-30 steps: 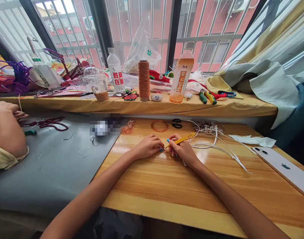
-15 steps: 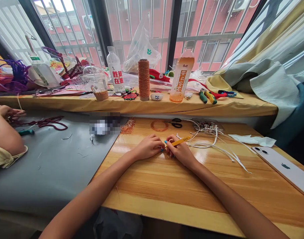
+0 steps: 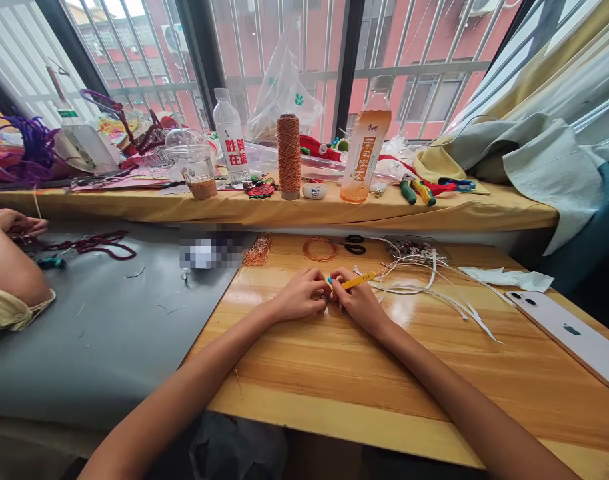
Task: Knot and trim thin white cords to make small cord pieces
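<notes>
My right hand (image 3: 357,300) rests on the wooden table (image 3: 384,373) with its fingers closed round a thin yellow tool (image 3: 360,280) that points up and to the right. My left hand (image 3: 302,295) lies right beside it, fingertips pinched together and touching the right hand's fingers; what it pinches is too small to make out. A coil of copper wire (image 3: 320,250) and black scissors (image 3: 353,245) lie just beyond the hands. White strips and cords (image 3: 434,293) spread to the right of my right hand.
A white phone (image 3: 569,330) lies face down at the right. The yellow sill holds a copper thread spool (image 3: 288,157), two bottles (image 3: 365,150), a cup (image 3: 197,167) and pliers (image 3: 417,192). Another person's arm (image 3: 9,267) works on the grey table (image 3: 109,333) at the left.
My two hands have drawn closer until the fingers touch, and the yellow tool has shifted slightly left and lower. The other person's hand at the left has moved a little away.
</notes>
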Demonstrator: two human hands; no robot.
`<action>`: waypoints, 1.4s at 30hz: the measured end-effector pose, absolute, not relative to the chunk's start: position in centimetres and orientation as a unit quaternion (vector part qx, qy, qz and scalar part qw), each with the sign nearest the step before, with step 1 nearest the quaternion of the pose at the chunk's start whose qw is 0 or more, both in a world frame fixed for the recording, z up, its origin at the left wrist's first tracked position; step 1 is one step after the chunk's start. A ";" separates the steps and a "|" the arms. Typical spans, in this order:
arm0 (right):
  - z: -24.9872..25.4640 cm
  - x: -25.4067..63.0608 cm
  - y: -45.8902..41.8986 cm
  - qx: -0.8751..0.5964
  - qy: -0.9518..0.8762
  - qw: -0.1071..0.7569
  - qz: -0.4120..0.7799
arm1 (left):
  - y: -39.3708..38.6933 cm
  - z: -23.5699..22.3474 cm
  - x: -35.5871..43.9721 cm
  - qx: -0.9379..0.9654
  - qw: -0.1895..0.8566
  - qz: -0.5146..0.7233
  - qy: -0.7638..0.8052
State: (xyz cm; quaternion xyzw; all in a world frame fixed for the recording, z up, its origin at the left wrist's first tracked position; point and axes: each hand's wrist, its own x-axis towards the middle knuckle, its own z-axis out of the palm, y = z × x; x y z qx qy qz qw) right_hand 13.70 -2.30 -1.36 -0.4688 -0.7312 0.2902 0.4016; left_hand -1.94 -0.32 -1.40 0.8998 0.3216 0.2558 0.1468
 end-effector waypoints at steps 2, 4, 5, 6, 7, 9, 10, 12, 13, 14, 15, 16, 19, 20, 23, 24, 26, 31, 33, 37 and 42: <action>-1.2 13.9 -2.3 -0.483 -0.715 0.417 0.286 | -0.2 -1.2 -2.1 0.893 0.167 0.261 0.327; -0.9 14.2 -2.4 -0.504 -0.686 0.453 0.265 | 0.0 -1.0 -2.3 0.876 0.176 0.284 0.348; -0.7 14.4 -2.5 -0.513 -0.673 0.471 0.247 | 0.1 -0.9 -2.4 0.867 0.168 0.297 0.362; -0.5 14.7 -2.5 -0.522 -0.664 0.483 0.229 | 0.2 -0.9 -2.5 0.863 0.154 0.302 0.375; -0.3 14.9 -2.6 -0.531 -0.660 0.487 0.214 | 0.3 -0.8 -2.7 0.865 0.137 0.296 0.380; 0.2 15.3 -2.6 -0.543 -0.658 0.484 0.198 | 0.4 -0.6 -3.0 0.889 0.118 0.254 0.362; 0.5 15.5 -2.5 -0.546 -0.655 0.482 0.201 | 0.4 -0.5 -3.2 0.903 0.121 0.229 0.343; 0.9 15.9 -2.3 -0.542 -0.646 0.489 0.224 | 0.3 -0.2 -3.4 0.920 0.143 0.196 0.307; 1.0 16.1 -2.1 -0.535 -0.639 0.497 0.241 | 0.3 -0.1 -3.5 0.923 0.156 0.190 0.296; 1.2 16.2 -2.0 -0.527 -0.630 0.507 0.262 | 0.3 0.0 -3.6 0.923 0.170 0.187 0.290; 1.3 16.3 -1.9 -0.518 -0.621 0.515 0.284 | 0.3 0.0 -3.5 0.922 0.185 0.185 0.286; 1.3 16.4 -1.8 -0.509 -0.611 0.523 0.307 | 0.3 -0.1 -3.5 0.917 0.203 0.185 0.289; 1.2 16.2 -1.9 -0.484 -0.596 0.526 0.366 | 0.6 -0.6 -3.2 0.874 0.278 0.216 0.335; 1.1 16.0 -2.0 -0.475 -0.597 0.523 0.379 | 0.7 -0.8 -3.0 0.849 0.302 0.241 0.360; 0.8 15.3 -2.5 -0.460 -0.616 0.513 0.381 | 0.9 -1.4 -2.6 0.770 0.351 0.327 0.420; 0.6 15.2 -2.7 -0.459 -0.626 0.508 0.372 | 0.9 -1.5 -2.4 0.752 0.360 0.349 0.428; 0.2 14.9 -2.9 -0.462 -0.646 0.495 0.351 | 0.9 -1.6 -2.2 0.725 0.376 0.379 0.435; -0.1 14.8 -3.1 -0.486 -0.665 0.483 0.297 | 0.7 -1.6 -2.0 0.681 0.390 0.435 0.442; -0.1 14.8 -3.1 -0.493 -0.664 0.486 0.283 | 0.6 -1.6 -2.0 0.677 0.394 0.443 0.436; 0.0 14.7 -3.2 -0.492 -0.661 0.488 0.287 | 0.3 -1.5 -1.8 0.680 0.394 0.444 0.430; 0.0 14.6 -3.2 -0.487 -0.669 0.484 0.284 | 0.2 -1.6 -1.7 0.669 0.408 0.449 0.428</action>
